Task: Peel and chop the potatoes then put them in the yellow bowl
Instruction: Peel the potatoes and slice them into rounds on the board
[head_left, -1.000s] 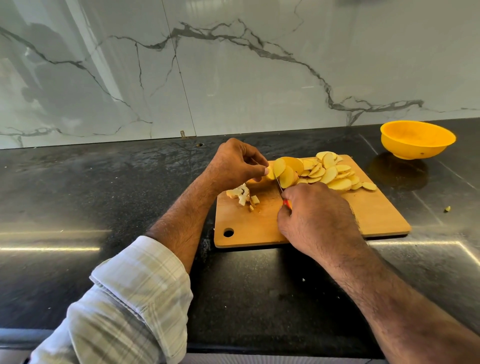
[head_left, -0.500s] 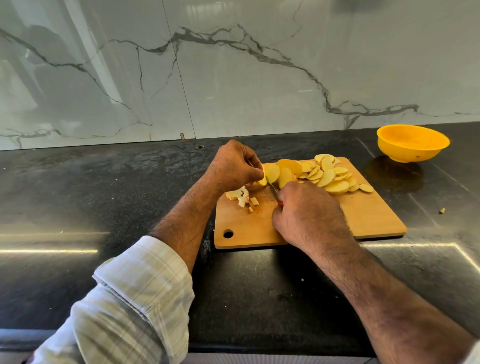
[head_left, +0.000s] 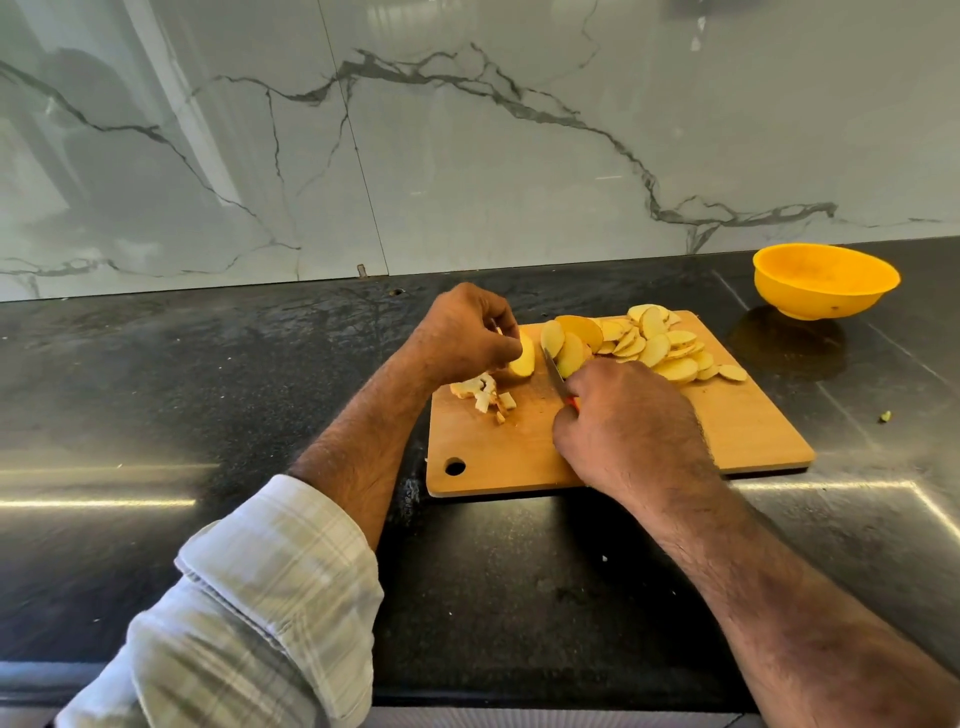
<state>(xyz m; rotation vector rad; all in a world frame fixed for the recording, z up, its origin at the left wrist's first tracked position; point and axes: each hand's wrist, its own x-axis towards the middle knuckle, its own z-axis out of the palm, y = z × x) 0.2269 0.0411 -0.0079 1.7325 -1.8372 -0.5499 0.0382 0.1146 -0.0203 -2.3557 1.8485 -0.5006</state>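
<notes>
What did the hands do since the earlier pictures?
The left hand slid back along the potato piece it grips, now shorter. The right hand drew the knife toward the person. The slices, cutting board and yellow bowl stayed put.

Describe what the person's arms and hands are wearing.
The left arm has a pale plaid sleeve, light grey-green checks on white, rolled up below the elbow. The right forearm is bare. Both the left hand and right hand are ungloved; no rings or watch show.
</notes>
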